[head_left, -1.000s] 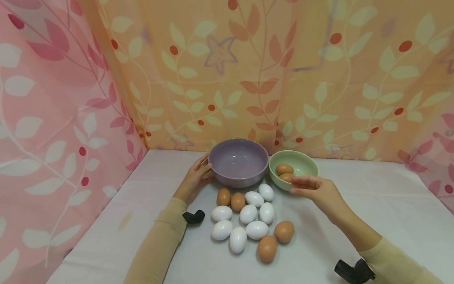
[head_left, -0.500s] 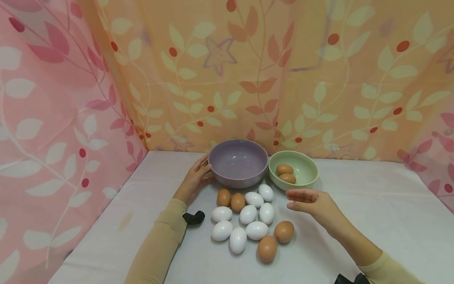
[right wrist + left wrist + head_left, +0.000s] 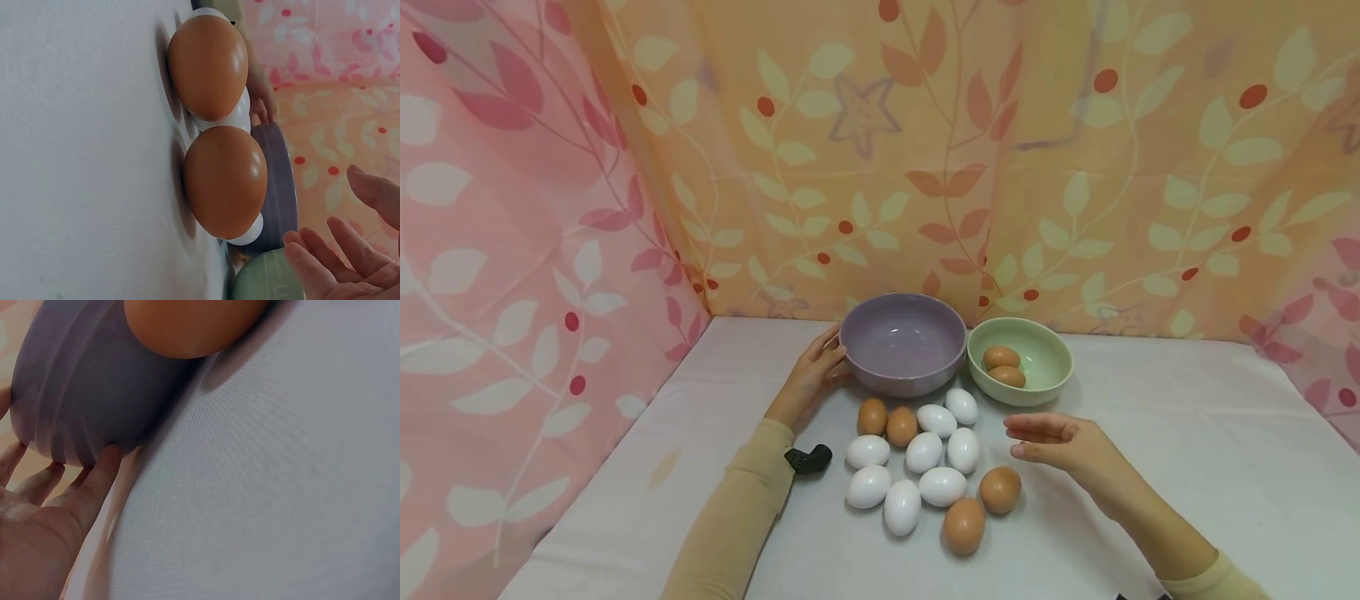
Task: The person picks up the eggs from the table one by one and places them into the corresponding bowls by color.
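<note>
My left hand rests on the left side of a purple bowl. In the left wrist view its fingertips touch the bowl's outer wall, fingers fairly straight. Beside that bowl stands a smaller green bowl with two brown eggs inside. My right hand hovers over the cloth in front of the green bowl, holding nothing, its fingers extended and thumb apart. Nearest to it on the table is a brown egg, with another brown egg close by; both fill the middle of the right wrist view.
Several white eggs lie grouped in front of the purple bowl, with two more brown eggs at the group's back left. A white cloth covers the table. Patterned curtains hang behind and at the sides.
My right hand has drawn back from the green bowl's rim toward me, uncovering the two eggs inside. The left hand stays at the purple bowl.
</note>
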A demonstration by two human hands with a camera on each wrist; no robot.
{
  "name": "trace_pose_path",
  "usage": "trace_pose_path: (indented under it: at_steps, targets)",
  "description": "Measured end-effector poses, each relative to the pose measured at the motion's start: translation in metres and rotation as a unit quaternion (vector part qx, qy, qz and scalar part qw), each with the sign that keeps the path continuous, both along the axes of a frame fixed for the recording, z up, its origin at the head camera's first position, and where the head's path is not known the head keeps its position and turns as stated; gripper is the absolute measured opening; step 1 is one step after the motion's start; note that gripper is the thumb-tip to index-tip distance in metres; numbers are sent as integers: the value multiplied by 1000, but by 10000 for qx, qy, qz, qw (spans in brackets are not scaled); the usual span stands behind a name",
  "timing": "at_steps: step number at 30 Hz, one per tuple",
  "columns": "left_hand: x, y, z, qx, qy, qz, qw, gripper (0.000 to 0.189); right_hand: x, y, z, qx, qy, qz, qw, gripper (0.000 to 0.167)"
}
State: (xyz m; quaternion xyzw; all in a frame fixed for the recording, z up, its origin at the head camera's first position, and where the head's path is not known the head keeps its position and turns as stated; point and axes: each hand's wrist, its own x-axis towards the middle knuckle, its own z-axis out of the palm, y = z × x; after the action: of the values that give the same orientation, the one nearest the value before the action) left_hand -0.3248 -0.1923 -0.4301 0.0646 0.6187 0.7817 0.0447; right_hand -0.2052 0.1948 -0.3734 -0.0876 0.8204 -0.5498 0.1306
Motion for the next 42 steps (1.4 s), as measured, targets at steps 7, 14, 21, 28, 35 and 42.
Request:
trace_pose_path:
  at_steps: [7,14,21,28,35,42]
  targets:
    - [0,0,1,-31,29,-40,10000,58,1,3,-4,4,-38,149,9999,51]
    - [0,2,2,-12,40,-3,10000,56,-2,11,-10,-280,-200,678,9971,56]
    - [2,3,4,-64,-24,53,10000,56,-5,15,-16,-346,-422,1113,9923,57]
    - [2,2,3,5,-19,77,10000,57,-8,17,-20,-479,-359,1437,9878,59]
    - [1,2,3,-55,-13,81,10000,57,-9,14,-24,-424,-379,1656,9846,63]
    - [2,2,3,-97,-149,164,9997,57,-10,12,-28,-217,-356,1684,9848,62]
